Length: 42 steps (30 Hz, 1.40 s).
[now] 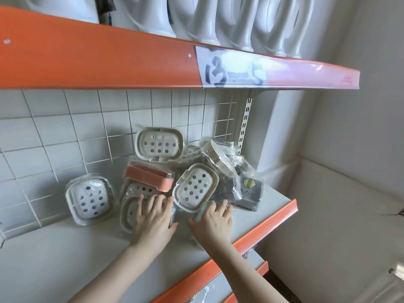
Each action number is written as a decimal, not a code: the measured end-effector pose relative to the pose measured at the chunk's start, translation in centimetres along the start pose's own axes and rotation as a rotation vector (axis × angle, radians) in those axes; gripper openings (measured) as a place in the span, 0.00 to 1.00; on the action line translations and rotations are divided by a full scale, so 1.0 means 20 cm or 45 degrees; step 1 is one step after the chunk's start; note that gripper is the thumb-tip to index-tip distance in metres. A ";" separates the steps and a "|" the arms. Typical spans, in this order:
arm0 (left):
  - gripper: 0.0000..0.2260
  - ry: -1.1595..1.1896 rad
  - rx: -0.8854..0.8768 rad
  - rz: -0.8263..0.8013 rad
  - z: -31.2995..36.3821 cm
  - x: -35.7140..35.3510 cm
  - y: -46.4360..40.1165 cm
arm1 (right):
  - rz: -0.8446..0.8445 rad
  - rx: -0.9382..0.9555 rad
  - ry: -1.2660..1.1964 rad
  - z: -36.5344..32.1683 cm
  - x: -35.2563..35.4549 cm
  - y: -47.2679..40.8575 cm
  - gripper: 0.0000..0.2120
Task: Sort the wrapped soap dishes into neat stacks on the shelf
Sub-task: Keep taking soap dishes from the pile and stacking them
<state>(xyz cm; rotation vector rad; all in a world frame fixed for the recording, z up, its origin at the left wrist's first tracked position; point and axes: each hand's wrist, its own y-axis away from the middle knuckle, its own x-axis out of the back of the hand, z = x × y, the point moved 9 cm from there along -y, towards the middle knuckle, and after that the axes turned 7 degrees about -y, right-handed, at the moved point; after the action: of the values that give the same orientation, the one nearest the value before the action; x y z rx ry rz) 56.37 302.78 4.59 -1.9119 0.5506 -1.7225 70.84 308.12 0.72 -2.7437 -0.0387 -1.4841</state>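
A loose pile of plastic-wrapped soap dishes lies on the grey shelf (54, 254). A white dish (89, 200) leans on the wire grid at the left, apart from the pile. Another white dish (159, 144) stands tilted at the back, above an orange one (150, 177). A grey dish (251, 191) sits at the right. My left hand (153, 217) lies flat, fingers straight, on a low white dish (129, 212). My right hand (215, 219) curls its fingers round the lower edge of a tilted cream-rimmed dish (195, 186) at the front.
The upper orange shelf (109, 60) overhangs close above, with a label reading 13-5 (234, 69) and white bottles (207, 20) on top. An orange lip (262, 228) runs along the shelf's front edge. A white wall (349, 149) closes off the right side.
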 end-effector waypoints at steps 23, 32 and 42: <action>0.18 0.220 0.448 0.218 -0.30 0.31 0.33 | -0.173 0.063 -0.004 -0.01 0.03 0.09 0.33; 0.15 0.502 0.903 0.368 -0.64 0.39 0.53 | -0.302 0.178 0.015 -0.16 -0.05 0.18 0.32; 0.11 0.713 1.257 0.216 -0.87 0.31 0.81 | -0.416 0.384 0.074 -0.38 -0.21 0.41 0.32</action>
<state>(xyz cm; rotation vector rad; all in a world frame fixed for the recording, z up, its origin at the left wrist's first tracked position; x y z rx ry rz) 40.35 284.62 0.80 -0.6868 -0.0059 -1.8862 62.38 299.68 1.24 -2.5348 -0.6799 -1.4754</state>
